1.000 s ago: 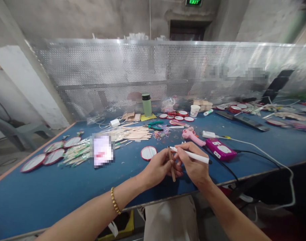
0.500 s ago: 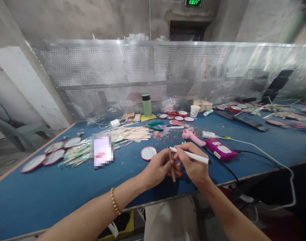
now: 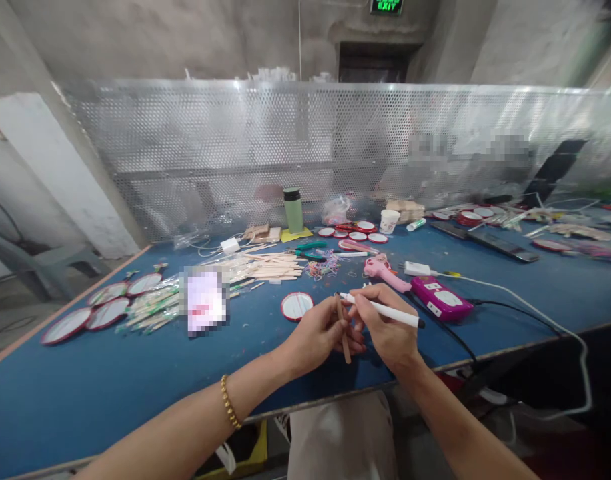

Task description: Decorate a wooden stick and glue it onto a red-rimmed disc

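Note:
My left hand point(image 3: 319, 328) is closed on a flat wooden craft stick point(image 3: 346, 346), which slants down past my fingers over the table's front part. In my right hand point(image 3: 389, 337) is a white marker point(image 3: 385, 309) with a black end. Its tip meets the upper end of the stick. Just beyond my left hand lies a round white disc with a red rim point(image 3: 297, 307). A pink glue gun point(image 3: 387, 273) rests past my right hand, beside a purple power strip point(image 3: 440, 298).
Loose wooden sticks point(image 3: 275, 267), green-handled pliers point(image 3: 309, 252) and coloured rubber bands point(image 3: 324, 265) lie mid-table. A green bottle point(image 3: 294, 211) and a paper cup point(image 3: 388, 221) stand near the perforated metal screen point(image 3: 225, 133). White cable point(image 3: 515, 297) crosses the right side. Red-rimmed discs point(image 3: 108, 312) lie left.

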The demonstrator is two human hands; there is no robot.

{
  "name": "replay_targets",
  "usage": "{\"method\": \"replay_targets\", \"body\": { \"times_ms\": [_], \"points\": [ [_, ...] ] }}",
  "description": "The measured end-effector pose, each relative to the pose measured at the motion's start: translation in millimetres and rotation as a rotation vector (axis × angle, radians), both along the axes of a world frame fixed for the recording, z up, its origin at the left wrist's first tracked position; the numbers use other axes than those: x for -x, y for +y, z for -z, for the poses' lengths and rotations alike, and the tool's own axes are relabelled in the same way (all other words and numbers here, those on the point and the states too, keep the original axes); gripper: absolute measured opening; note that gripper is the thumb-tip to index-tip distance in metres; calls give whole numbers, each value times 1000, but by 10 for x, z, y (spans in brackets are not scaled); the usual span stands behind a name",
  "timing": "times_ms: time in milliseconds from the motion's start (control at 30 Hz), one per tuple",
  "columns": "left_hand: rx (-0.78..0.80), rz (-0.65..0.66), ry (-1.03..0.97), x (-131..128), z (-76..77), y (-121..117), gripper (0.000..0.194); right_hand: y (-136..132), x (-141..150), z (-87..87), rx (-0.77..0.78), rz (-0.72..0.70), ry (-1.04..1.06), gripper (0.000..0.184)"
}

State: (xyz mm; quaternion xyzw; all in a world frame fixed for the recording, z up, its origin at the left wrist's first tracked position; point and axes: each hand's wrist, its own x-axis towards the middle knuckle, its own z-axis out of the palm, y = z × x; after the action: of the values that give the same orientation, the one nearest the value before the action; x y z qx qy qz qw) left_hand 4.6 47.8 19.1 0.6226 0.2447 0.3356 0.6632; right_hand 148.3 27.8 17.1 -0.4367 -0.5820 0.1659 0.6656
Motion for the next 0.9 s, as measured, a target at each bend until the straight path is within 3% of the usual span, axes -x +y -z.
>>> {"method": "replay_targets", "body": {
  "times_ms": [900],
  "points": [
    [22,19,-3,11,12,9,43,-6,25,-44,16,2,71,13]
  ]
}}
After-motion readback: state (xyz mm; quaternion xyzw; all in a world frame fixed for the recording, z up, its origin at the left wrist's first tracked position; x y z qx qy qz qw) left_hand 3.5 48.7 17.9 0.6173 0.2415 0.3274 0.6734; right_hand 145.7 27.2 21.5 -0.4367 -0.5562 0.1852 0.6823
